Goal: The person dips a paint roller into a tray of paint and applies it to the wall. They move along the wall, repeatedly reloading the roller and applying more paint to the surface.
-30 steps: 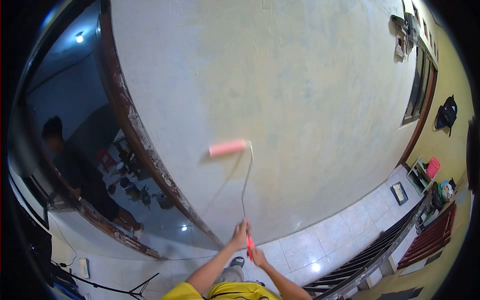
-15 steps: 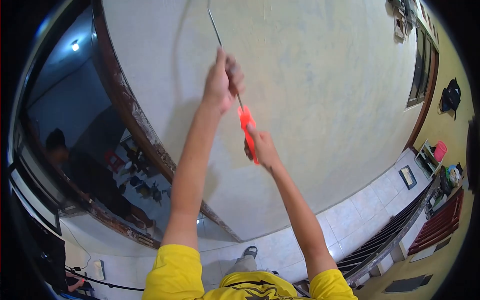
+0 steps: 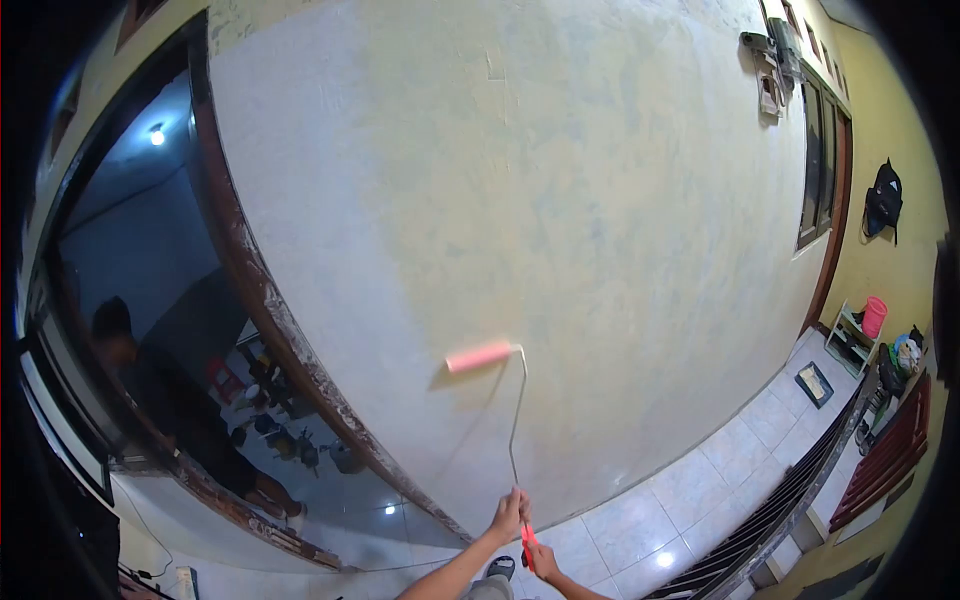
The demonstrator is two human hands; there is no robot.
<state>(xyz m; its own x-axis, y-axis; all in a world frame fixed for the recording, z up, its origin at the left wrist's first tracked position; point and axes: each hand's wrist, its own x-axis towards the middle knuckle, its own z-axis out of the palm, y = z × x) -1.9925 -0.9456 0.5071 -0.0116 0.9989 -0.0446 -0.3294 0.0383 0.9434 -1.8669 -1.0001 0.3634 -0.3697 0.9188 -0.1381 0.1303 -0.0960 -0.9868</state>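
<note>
A paint roller with a pink sleeve point(image 3: 479, 357) rests against the pale, patchy wall point(image 3: 560, 200). Its thin metal rod runs down to a red handle point(image 3: 528, 540). My left hand point(image 3: 508, 514) grips the rod just above the handle. My right hand point(image 3: 543, 560) holds the red handle at the bottom edge of the view. Both arms reach low and forward toward the wall.
A brown-framed doorway point(image 3: 260, 300) opens on the left, where a person in dark clothes point(image 3: 170, 400) sits among small items on the floor. White floor tiles point(image 3: 690, 490), a window point(image 3: 820, 170), a hanging black bag point(image 3: 884, 200), a pink bucket point(image 3: 873, 317) and a railing point(image 3: 800, 470) lie to the right.
The roller went high up the wall with both arms raised, then came back down. The hands are now low at the frame's bottom and the pink sleeve is back in view.
</note>
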